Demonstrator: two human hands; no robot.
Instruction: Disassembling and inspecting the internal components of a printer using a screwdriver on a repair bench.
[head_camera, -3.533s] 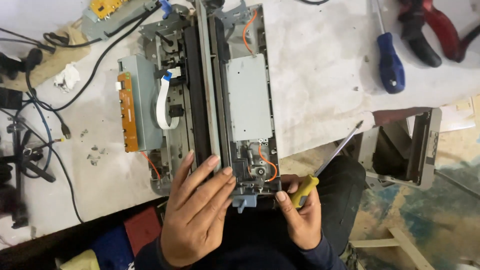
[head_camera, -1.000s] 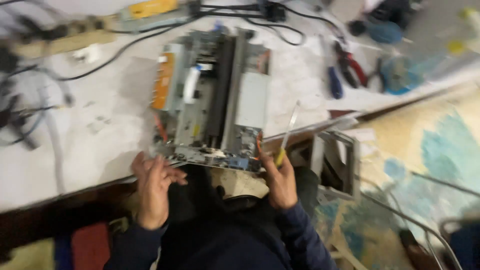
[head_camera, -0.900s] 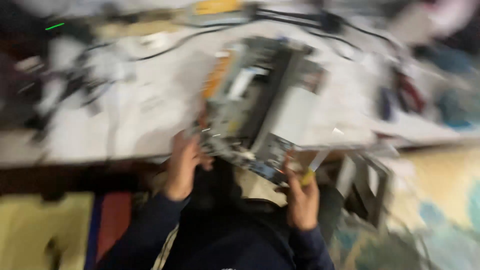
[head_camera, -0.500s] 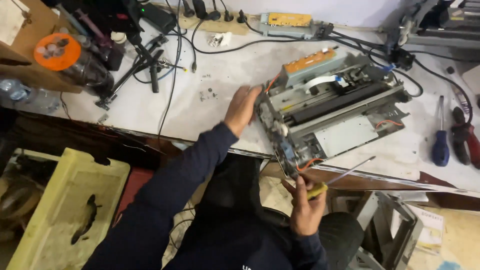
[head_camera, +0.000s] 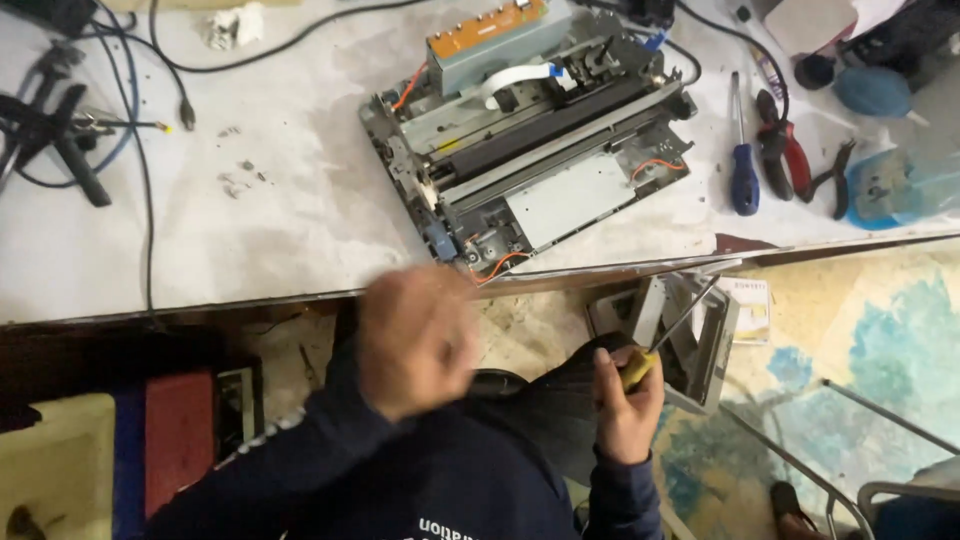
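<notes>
A stripped printer chassis (head_camera: 530, 135) lies skewed on the workbench (head_camera: 250, 230), one corner at the front edge with an orange wire loop just over it. The right hand (head_camera: 628, 410), below that edge, is clenched around a yellow-handled screwdriver (head_camera: 665, 338). The left hand (head_camera: 415, 340) is blurred; its fingers' state cannot be told. A knock from either hand could likely tip the chassis off or snag the wire.

Scuffed, stained white counter (head_camera: 260, 250) spans the upper frame, its front edge dark. Below right, worn floor (head_camera: 880, 340) with patchy blue and cream paint. Red box (head_camera: 180, 440) and pale yellow panel (head_camera: 50, 460) at lower left.
</notes>
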